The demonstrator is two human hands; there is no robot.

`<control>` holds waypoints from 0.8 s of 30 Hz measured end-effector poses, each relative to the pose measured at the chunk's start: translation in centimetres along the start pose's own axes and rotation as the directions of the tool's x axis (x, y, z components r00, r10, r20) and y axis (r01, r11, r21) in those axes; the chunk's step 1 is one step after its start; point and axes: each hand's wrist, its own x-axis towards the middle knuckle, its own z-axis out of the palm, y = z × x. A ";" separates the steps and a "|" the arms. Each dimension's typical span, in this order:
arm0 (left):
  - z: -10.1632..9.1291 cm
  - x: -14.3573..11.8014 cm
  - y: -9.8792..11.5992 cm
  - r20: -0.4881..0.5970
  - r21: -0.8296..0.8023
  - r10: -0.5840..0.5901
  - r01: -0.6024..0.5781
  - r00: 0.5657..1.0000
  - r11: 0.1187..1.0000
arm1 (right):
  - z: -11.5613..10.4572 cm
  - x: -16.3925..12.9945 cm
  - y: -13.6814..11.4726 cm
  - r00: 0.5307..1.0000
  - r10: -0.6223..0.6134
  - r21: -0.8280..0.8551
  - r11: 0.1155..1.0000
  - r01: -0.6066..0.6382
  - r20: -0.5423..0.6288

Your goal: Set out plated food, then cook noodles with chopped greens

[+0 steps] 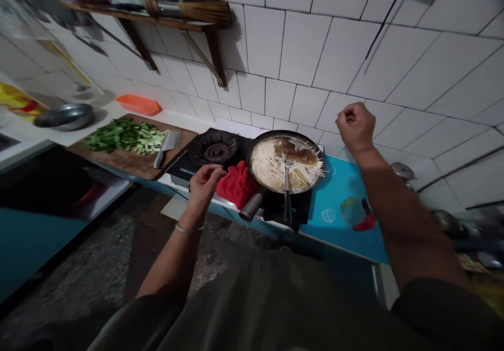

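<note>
A wok (249, 170) on the stove holds thin white noodles (270, 165) in bubbling brown broth (297, 149). A metal-ended utensil (287, 188) rests in it, its dark handle hanging over the front rim. My left hand (205, 183) hovers beside a crumpled red cloth (237, 184), thumb and fingers drawn together, with nothing visible in them. The wok's thick handle (252, 205) points toward me, just right of the cloth. Raised right of the wok, near the tiled wall, my right hand (356, 126) is closed in a loose fist; whatever it holds, if anything, is hidden.
Left of the black burner (214, 147), a cutting board (114, 161) carries chopped greens (122, 137) and a cleaver (169, 144). Behind are an orange tray (139, 104) and a metal bowl (66, 116). A clear, red-marked item (354, 213) lies on the blue mat (328, 188). A wooden shelf (189, 24) juts overhead.
</note>
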 end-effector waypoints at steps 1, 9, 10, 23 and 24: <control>0.3 -0.2 -0.1 0.055 -0.019 0.010 -0.009 0.998 1.000 | 0.6 -0.6 -1.5 1.000 0.016 0.056 0.998 -0.015 -0.022; -1.8 -1.5 -1.8 0.366 -0.001 0.155 -0.166 0.918 0.986 | 1.9 -10.0 -9.0 0.928 0.181 -0.247 0.964 -0.101 0.326; -2.1 -1.8 -1.9 0.394 0.015 0.165 -0.186 0.904 0.982 | 1.3 -11.8 -10.2 0.898 0.237 -0.300 0.946 -0.125 0.372; -1.7 -6.7 -3.6 0.503 0.195 0.391 -0.542 0.771 0.817 | -4.2 -14.1 -15.7 0.660 0.487 -0.593 0.802 -0.078 0.572; -1.9 -6.7 -3.8 0.482 0.186 0.415 -0.553 0.771 0.812 | -5.2 -12.9 -15.6 0.671 0.492 -0.611 0.788 -0.072 0.555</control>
